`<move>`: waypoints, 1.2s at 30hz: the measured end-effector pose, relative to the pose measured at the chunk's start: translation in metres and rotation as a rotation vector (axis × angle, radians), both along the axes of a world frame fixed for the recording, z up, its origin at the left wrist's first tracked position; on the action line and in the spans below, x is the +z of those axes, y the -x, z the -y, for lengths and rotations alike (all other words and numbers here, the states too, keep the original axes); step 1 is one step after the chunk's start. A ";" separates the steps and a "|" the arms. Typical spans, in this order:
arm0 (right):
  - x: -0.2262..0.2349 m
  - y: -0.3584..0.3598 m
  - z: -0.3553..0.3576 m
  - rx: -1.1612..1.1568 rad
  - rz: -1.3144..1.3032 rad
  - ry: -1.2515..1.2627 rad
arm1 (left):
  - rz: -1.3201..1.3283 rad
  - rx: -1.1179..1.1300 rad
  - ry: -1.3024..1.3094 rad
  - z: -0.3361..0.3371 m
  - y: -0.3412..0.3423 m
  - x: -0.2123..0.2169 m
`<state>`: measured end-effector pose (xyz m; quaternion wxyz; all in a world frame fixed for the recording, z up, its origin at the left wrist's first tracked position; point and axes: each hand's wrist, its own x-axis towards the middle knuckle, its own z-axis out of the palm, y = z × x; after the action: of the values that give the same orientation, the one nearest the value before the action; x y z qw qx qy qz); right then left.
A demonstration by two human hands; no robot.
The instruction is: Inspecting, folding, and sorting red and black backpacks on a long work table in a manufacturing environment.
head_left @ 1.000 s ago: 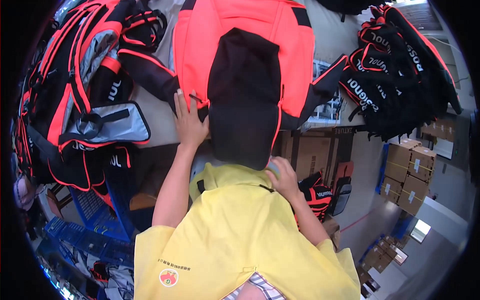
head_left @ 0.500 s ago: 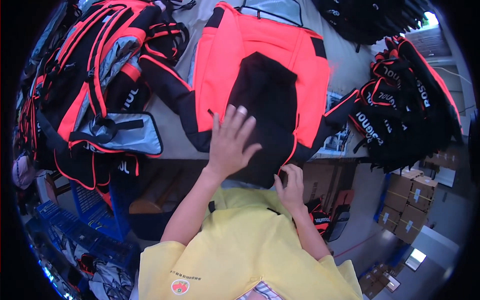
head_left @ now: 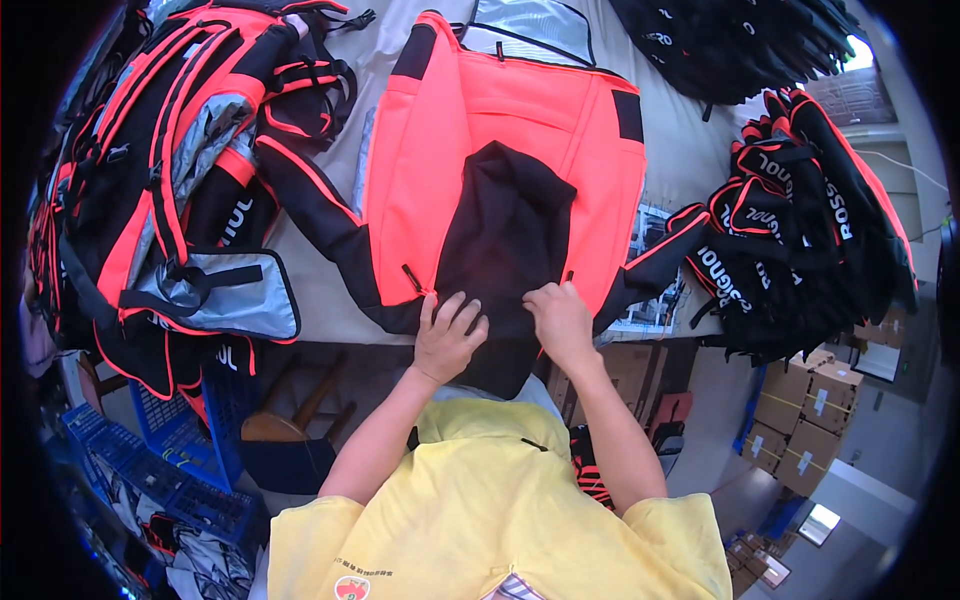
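Note:
A coral-and-black bag [head_left: 520, 110] lies on the table in front of me, its zip sides spread around a black fabric panel [head_left: 510, 220]. The panel's lower end hangs over the table's near edge. My left hand [head_left: 450, 338] rests on that panel at the lower left, fingers bent and apart, beside a zip pull [head_left: 412, 276]. At the panel's lower right, my right hand [head_left: 562, 322] is closed, with fingertips pinching the black fabric near the other zip edge.
More coral, black and grey bags [head_left: 170, 180] are heaped at the left. Stacked black bag pieces [head_left: 790, 220] lie at the right, with further black pieces [head_left: 730, 45] behind. Below the table are a stool [head_left: 290, 420], blue crates [head_left: 190, 430] and cardboard boxes [head_left: 805, 420].
My left hand has drawn down the panel toward the near edge, its fingers now bent. My right hand has moved up and left onto the fabric. The panel's upper tip sits lower.

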<state>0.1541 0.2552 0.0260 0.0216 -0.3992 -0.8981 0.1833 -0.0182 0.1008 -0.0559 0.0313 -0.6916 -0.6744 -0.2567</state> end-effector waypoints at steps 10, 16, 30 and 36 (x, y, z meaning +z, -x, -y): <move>-0.003 0.004 0.001 -0.037 0.331 -0.185 | 0.043 0.012 -0.035 -0.001 -0.003 0.005; 0.106 -0.073 0.039 -0.362 0.583 0.298 | 0.079 0.007 -0.047 -0.003 -0.002 0.000; -0.106 0.122 -0.138 0.203 0.314 0.180 | 0.089 0.107 0.066 0.014 -0.010 0.004; -0.259 0.131 -0.234 0.050 0.107 0.226 | 0.092 0.138 0.169 0.001 -0.022 -0.003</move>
<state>0.0235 0.4894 -0.2327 -0.0763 -0.3860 -0.8811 0.2622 0.0041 0.0998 -0.0585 -0.0406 -0.6313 -0.7404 -0.2274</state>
